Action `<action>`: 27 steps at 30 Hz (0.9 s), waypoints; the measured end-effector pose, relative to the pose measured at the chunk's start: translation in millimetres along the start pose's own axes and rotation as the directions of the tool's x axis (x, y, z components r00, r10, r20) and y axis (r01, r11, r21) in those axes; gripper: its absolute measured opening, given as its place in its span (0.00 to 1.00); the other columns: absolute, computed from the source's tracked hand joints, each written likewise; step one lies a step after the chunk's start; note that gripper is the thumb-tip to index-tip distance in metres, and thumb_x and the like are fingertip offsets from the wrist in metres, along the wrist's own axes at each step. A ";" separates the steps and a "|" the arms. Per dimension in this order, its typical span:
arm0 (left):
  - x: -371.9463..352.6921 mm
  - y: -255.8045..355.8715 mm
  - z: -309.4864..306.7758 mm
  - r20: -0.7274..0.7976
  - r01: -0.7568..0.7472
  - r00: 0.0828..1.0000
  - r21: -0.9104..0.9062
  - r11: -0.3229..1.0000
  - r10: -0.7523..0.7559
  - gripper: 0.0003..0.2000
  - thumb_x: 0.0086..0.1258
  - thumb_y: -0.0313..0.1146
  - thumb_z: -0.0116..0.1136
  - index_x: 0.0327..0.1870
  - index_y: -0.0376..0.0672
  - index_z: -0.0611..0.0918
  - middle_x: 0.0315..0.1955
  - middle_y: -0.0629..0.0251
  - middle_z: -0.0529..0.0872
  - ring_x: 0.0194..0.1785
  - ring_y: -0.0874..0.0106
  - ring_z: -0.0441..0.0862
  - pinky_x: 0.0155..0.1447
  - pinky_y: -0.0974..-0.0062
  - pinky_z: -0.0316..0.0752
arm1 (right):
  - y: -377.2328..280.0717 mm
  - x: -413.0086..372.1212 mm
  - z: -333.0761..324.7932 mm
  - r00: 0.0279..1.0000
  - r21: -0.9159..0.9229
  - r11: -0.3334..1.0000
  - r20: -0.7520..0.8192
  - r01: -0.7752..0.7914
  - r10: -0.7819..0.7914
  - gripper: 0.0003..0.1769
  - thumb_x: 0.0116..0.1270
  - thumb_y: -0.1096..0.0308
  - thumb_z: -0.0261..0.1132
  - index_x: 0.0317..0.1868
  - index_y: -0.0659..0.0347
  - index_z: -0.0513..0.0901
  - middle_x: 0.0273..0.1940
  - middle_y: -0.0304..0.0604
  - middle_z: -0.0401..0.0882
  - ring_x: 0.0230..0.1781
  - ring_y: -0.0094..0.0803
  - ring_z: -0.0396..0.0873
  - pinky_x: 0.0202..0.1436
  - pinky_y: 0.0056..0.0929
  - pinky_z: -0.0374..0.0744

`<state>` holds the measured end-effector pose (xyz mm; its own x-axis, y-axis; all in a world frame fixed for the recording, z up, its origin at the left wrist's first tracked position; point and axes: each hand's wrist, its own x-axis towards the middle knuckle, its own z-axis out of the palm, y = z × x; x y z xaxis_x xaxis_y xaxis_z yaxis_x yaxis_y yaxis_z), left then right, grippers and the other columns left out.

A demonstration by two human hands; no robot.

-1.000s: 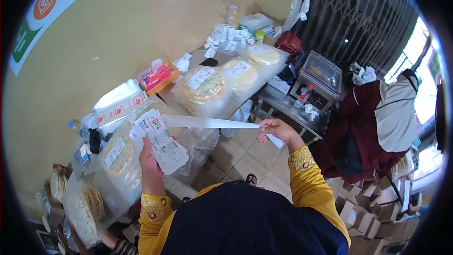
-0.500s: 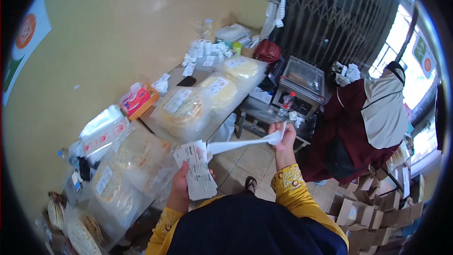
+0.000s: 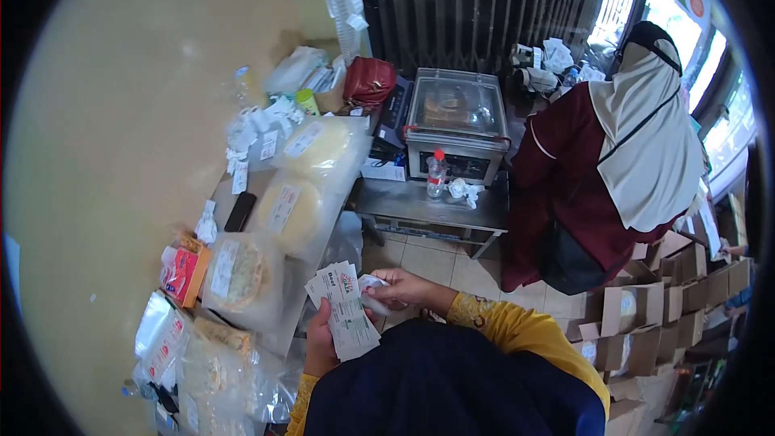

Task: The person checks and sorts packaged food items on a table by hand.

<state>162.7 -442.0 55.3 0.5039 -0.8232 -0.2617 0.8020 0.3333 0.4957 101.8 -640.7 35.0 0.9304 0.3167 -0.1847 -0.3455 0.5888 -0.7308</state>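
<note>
My left hand [image 3: 321,334] is closed around a fanned stack of printed labels [image 3: 345,307], holding it upright in front of my chest with the thumb on the front. "Beef" is legible on the top label. Right at the stack's right edge, my right hand [image 3: 401,287] pinches a white strip [image 3: 371,283], now bunched up small and partly hidden by the fingers. To the left of the hands, a clear bag of flatbreads [image 3: 240,273] with a white label lies on the table.
More bagged flatbreads [image 3: 284,207] line the table beside a black phone [image 3: 240,212] and an orange tissue box [image 3: 190,274]. A vacuum sealer [image 3: 454,125] and a bottle [image 3: 436,174] occupy the metal bench ahead. At right stands a person [image 3: 573,186] near open cardboard boxes [image 3: 646,303].
My right hand has come in leftward to the label stack. The white strip, stretched long between the hands before, is now gathered short. My view has swung to the right.
</note>
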 end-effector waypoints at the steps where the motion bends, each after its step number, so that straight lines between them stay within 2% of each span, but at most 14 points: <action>1: 11.1 -2.5 1.8 -0.012 0.029 0.999 -0.011 1.000 -0.029 0.29 0.70 0.54 0.37 0.63 0.40 0.62 0.51 0.52 0.75 0.47 0.56 0.78 0.54 0.54 0.72 | -1.1 1.5 -18.5 0.999 -0.035 0.998 -0.015 -0.042 0.041 0.12 0.66 0.63 0.60 0.47 0.59 0.75 0.36 0.34 0.78 0.36 0.18 0.75 0.39 0.17 0.73; 2: 20.2 -6.1 1.1 -0.027 0.058 0.998 -0.024 0.998 -0.058 0.29 0.70 0.54 0.36 0.64 0.40 0.62 0.52 0.53 0.75 0.48 0.56 0.78 0.54 0.54 0.72 | -0.9 5.9 -38.9 0.996 -0.069 0.994 -0.030 -0.088 0.086 0.13 0.66 0.63 0.60 0.48 0.59 0.75 0.37 0.34 0.78 0.37 0.18 0.75 0.40 0.17 0.73; 4: 38.0 -10.3 3.1 -0.038 0.085 0.995 -0.051 0.995 -0.087 0.29 0.70 0.53 0.36 0.64 0.39 0.62 0.53 0.53 0.74 0.48 0.56 0.78 0.55 0.54 0.72 | -3.4 6.3 -61.2 0.997 -0.077 0.994 -0.028 -0.072 0.070 0.14 0.67 0.62 0.58 0.49 0.59 0.75 0.36 0.35 0.78 0.35 0.19 0.74 0.39 0.18 0.72; 6: 51.5 -12.7 6.7 -0.036 0.081 0.996 -0.078 0.994 -0.085 0.29 0.70 0.52 0.37 0.64 0.39 0.61 0.55 0.52 0.73 0.49 0.56 0.77 0.55 0.54 0.72 | -9.5 3.5 -66.9 0.999 -0.021 0.999 0.006 0.050 -0.050 0.15 0.68 0.60 0.56 0.50 0.60 0.75 0.33 0.37 0.77 0.27 0.20 0.72 0.33 0.20 0.71; 7: 58.0 -12.9 9.4 -0.030 0.100 0.994 -0.080 0.992 -0.102 0.29 0.70 0.52 0.37 0.64 0.39 0.62 0.55 0.52 0.73 0.49 0.55 0.77 0.55 0.54 0.71 | -17.2 0.7 -63.2 0.999 0.146 0.988 -0.003 0.039 -0.039 0.16 0.69 0.59 0.55 0.50 0.60 0.75 0.35 0.38 0.78 0.30 0.23 0.74 0.36 0.22 0.72; 9: 67.5 -10.1 14.4 -0.029 0.123 0.992 -0.083 0.989 -0.126 0.29 0.70 0.52 0.37 0.64 0.38 0.63 0.55 0.50 0.73 0.50 0.54 0.77 0.56 0.55 0.71 | -29.4 0.3 -52.2 1.000 0.467 0.884 -0.003 0.004 -0.003 0.17 0.70 0.58 0.53 0.50 0.61 0.75 0.41 0.41 0.79 0.36 0.28 0.78 0.43 0.26 0.76; 12: 87.2 -21.1 -9.4 -0.050 0.181 0.982 -0.051 0.982 -0.184 0.28 0.71 0.51 0.37 0.63 0.36 0.64 0.54 0.49 0.74 0.51 0.53 0.77 0.57 0.56 0.70 | 1.2 24.0 -83.9 0.992 0.383 0.917 -0.097 0.114 -0.083 0.19 0.71 0.60 0.50 0.57 0.61 0.70 0.53 0.44 0.74 0.51 0.32 0.75 0.55 0.33 0.73; 14: 89.5 -18.4 -2.3 0.025 0.233 0.972 -0.158 0.960 -0.232 0.27 0.72 0.49 0.38 0.62 0.35 0.65 0.52 0.48 0.76 0.50 0.53 0.77 0.57 0.58 0.71 | -10.0 25.8 -82.4 0.996 0.332 0.941 -0.079 0.064 -0.040 0.19 0.71 0.61 0.49 0.58 0.62 0.69 0.54 0.44 0.73 0.54 0.32 0.74 0.58 0.32 0.72; 16: 91.8 -11.9 2.8 -0.070 0.226 0.969 -0.128 0.966 -0.236 0.26 0.72 0.48 0.37 0.62 0.35 0.65 0.52 0.49 0.76 0.51 0.53 0.77 0.57 0.59 0.71 | -14.4 33.0 -85.2 0.982 0.305 0.949 -0.188 0.078 -0.021 0.16 0.70 0.66 0.52 0.55 0.60 0.71 0.51 0.44 0.75 0.48 0.33 0.77 0.51 0.34 0.76; 19: 85.6 4.0 4.0 0.014 0.184 0.983 -0.140 0.973 -0.184 0.26 0.73 0.47 0.35 0.65 0.37 0.61 0.56 0.49 0.73 0.53 0.54 0.76 0.58 0.58 0.71 | 7.7 51.8 -121.3 0.979 0.190 0.976 -0.191 0.105 -0.068 0.13 0.64 0.77 0.53 0.49 0.58 0.73 0.44 0.45 0.76 0.39 0.34 0.78 0.42 0.34 0.79; 22: 73.3 19.0 -3.4 -0.028 0.100 0.994 -0.111 0.989 -0.104 0.26 0.74 0.47 0.33 0.65 0.37 0.60 0.57 0.48 0.72 0.54 0.55 0.75 0.58 0.58 0.71 | -34.1 60.8 -80.5 0.973 0.179 0.977 -0.218 0.119 -0.078 0.16 0.56 0.86 0.50 0.41 0.57 0.72 0.36 0.45 0.75 0.31 0.33 0.77 0.33 0.32 0.79; 23: 66.9 26.4 -6.1 -0.021 0.052 0.998 -0.129 0.990 -0.055 0.27 0.74 0.48 0.32 0.66 0.37 0.59 0.57 0.48 0.71 0.54 0.55 0.75 0.58 0.58 0.70 | -48.4 65.9 -56.9 0.914 0.173 0.978 -0.405 0.119 -0.039 0.13 0.53 0.86 0.47 0.34 0.58 0.70 0.29 0.44 0.73 0.25 0.31 0.73 0.28 0.28 0.75; 26: 38.1 51.0 -15.8 -0.042 -0.095 0.995 -0.175 0.980 0.089 0.27 0.74 0.49 0.30 0.66 0.38 0.59 0.57 0.47 0.71 0.56 0.55 0.74 0.58 0.59 0.70 | -16.8 87.4 -107.8 0.878 0.151 0.978 -0.475 0.143 -0.055 0.07 0.54 0.81 0.48 0.28 0.59 0.68 0.22 0.42 0.69 0.20 0.29 0.67 0.23 0.25 0.69; 27: 27.0 58.6 -21.2 -0.069 -0.148 0.988 -0.183 0.972 0.138 0.27 0.74 0.49 0.29 0.66 0.38 0.59 0.57 0.47 0.71 0.56 0.55 0.74 0.59 0.58 0.70 | -5.9 90.5 -105.6 0.891 0.127 0.976 -0.441 0.179 -0.106 0.04 0.54 0.77 0.47 0.24 0.59 0.66 0.17 0.39 0.64 0.18 0.28 0.65 0.21 0.24 0.65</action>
<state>230.1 -435.0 59.7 0.6304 -0.7357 -0.2477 0.7636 0.5302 0.3686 201.0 -694.0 -46.8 0.9198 -0.1083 -0.3771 -0.1864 0.7251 -0.6629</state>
